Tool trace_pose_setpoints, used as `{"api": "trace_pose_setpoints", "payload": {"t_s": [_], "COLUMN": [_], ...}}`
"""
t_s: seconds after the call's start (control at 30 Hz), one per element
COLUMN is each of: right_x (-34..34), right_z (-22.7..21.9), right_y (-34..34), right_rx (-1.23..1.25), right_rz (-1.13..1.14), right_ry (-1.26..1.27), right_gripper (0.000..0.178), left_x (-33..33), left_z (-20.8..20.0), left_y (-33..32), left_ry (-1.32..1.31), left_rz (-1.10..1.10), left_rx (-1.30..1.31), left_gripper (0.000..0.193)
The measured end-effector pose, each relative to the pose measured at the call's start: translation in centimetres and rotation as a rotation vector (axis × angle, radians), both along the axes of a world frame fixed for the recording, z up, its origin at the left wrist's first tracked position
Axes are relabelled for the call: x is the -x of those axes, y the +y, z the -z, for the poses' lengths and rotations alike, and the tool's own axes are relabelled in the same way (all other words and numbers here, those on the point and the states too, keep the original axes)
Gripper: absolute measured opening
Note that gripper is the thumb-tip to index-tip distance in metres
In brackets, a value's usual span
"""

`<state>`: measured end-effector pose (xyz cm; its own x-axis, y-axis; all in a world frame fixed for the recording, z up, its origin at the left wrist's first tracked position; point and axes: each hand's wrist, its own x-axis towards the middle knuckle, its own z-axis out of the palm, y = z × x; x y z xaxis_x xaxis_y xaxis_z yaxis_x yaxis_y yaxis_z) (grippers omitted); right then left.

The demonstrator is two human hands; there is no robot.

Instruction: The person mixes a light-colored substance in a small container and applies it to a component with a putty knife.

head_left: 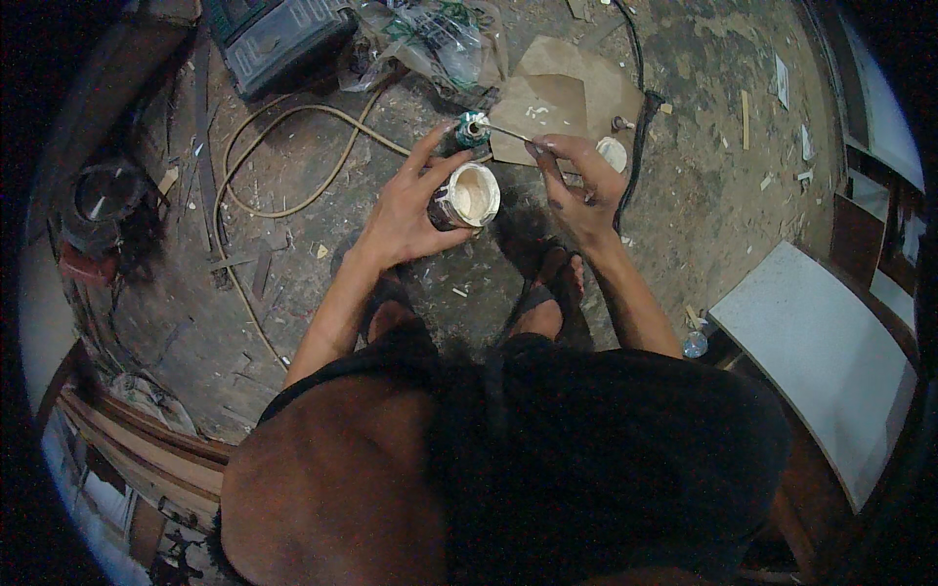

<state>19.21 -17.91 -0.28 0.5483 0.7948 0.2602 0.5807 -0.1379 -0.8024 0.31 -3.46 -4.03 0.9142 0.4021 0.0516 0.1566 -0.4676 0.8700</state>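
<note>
My left hand (403, 203) is wrapped round an open dark jar (476, 195) with a whitish, smeared rim and pale cream stuff inside. The fingertips of that hand reach a small green bottle (471, 131) just beyond the jar, its mouth whitish and turned up. Between the fingertips of my right hand (584, 181) is a thin stick (508, 133), its far end at the bottle's mouth. Whether the tip goes inside, I cannot tell. Close beside the right hand lies a round whitish lid (613, 153).
Brown paper (572, 83) and a clear plastic bag (440, 44) lie ahead, by a dark toolbox (278, 39). A tan hose (256, 207) loops at left; a black cable (640, 186) runs at right. A white panel (821, 361) leans at the right; scraps litter the floor.
</note>
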Motion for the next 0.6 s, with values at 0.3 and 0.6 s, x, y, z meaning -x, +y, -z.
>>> {"api": "trace_pose_setpoints", "payload": {"t_s": [0.3, 0.6], "right_x": [-0.68, -0.77], "right_z": [0.91, 1.14], "right_y": [-0.11, -0.32], "right_rx": [-0.046, -0.071], "right_rz": [-0.135, -0.232], "right_ry": [-0.233, -0.448], "right_gripper": [0.03, 0.029], "left_x": [-0.4, -0.28], "left_z": [0.41, 0.6], "left_y": [0.15, 0.04], "left_ry": [-0.008, 0.002], "left_rz": [0.026, 0.028], "left_rx": [0.037, 0.025], "left_gripper": [0.081, 0.081]}}
